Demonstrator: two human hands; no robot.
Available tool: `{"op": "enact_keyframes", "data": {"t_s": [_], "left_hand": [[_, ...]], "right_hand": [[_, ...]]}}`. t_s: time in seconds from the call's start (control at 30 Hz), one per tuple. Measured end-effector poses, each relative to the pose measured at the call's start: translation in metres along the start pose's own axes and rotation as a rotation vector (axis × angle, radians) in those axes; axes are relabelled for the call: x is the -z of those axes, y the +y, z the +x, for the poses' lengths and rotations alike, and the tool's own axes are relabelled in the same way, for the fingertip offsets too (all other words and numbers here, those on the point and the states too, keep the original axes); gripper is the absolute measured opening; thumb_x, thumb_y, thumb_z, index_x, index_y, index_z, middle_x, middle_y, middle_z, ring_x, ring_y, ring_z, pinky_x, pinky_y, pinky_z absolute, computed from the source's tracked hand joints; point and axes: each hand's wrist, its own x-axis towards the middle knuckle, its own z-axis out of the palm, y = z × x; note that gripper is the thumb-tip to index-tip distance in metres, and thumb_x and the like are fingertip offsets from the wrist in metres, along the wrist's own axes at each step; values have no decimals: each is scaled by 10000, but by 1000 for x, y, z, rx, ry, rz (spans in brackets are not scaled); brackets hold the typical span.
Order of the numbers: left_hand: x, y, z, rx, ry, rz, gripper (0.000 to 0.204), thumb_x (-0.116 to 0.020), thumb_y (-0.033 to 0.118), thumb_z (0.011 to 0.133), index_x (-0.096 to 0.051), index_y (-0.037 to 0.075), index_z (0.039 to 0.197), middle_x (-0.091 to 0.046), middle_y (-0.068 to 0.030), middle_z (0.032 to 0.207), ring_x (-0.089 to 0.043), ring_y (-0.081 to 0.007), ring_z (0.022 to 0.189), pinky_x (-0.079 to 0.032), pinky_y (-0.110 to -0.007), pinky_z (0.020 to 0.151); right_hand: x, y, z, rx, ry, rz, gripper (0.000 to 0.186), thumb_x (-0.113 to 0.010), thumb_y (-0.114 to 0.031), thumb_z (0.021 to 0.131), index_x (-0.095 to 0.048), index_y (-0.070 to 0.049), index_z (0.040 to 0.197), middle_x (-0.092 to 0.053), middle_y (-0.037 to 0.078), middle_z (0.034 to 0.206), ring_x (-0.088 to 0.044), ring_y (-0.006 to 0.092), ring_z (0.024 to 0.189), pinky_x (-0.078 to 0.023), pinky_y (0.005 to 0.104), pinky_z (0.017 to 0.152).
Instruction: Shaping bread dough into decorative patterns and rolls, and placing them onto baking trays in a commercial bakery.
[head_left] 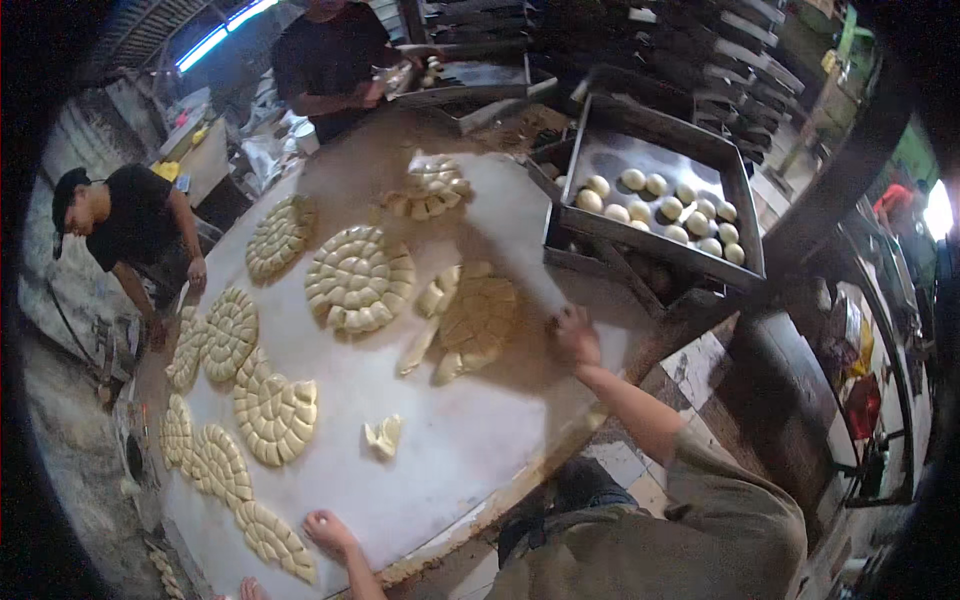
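Observation:
My right hand [576, 337] is low over the table's right side, fingers bent together. A pale blurred streak [515, 235] runs from it toward the far side; I cannot tell what it is. My left hand [328, 532] is curled at the table's near edge, beside a scored piece of dough [272, 541]; anything inside it is hidden. Between the hands lies a small torn scrap of dough [382, 437]. Beyond it, in shadow, is a round of dough cut into segments [480, 315], with a loose strip [418, 347] along its left side.
More segmented dough rounds [360, 278] cover the table's left and far parts. At right, a metal tray [748, 215] of dough balls [672, 208] stands on stacked trays. Co-workers stand at the left [140, 225] and far side [330, 65]. Another person's fingers [250, 590] show at the bottom edge.

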Motion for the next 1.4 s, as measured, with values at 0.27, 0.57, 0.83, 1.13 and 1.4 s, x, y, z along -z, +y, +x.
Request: {"op": "enact_keyframes", "data": {"t_s": [0.27,0.57,0.83,1.13,1.4], "left_hand": [[76,64,-15,-300,-606,119,270,-680,103,633,-566,27,866,-569,-129,882,-546,-311,890,-440,-395,772],[118,518,-24,-658,-921,-982,341,-592,-66,766,-534,-4,1096,-557,-71,1065,-534,-141,999,-436,-259,877],[30,788,-127,-1287,-657,-801,317,-646,96,717,-611,30,1025,-615,-142,1003,-583,-280,949,-450,-335,852],[0,725,-130,-1002,-848,-1040,484,-543,124,859,-413,-24,1302,-483,-188,1288,-512,-272,1142,-401,-334,966],[87,494,-69,-289,-847,-1126,307,-527,96,892,-507,-25,1173,-572,-97,1140,-545,-152,1043,-443,-268,886]], "right_hand": [[11,15,-69,770,-102,241,218,-611,-172,724,-587,-72,917,-534,154,1079,-477,355,1028,-382,443,902],[6,14,-47,585,-136,353,236,-618,-167,665,-572,-47,863,-531,152,979,-496,336,962,-415,440,827],[74,69,-65,642,-640,448,317,-606,-76,697,-532,17,992,-533,172,997,-500,376,1004,-435,429,849],[305,120,7,792,-439,907,458,-638,-42,726,-505,-8,1163,-580,146,1060,-594,264,937,-471,359,813],[323,65,184,-6,173,294,433,-673,-281,761,-585,28,1050,-600,223,1060,-580,339,969,-442,393,851]]}}
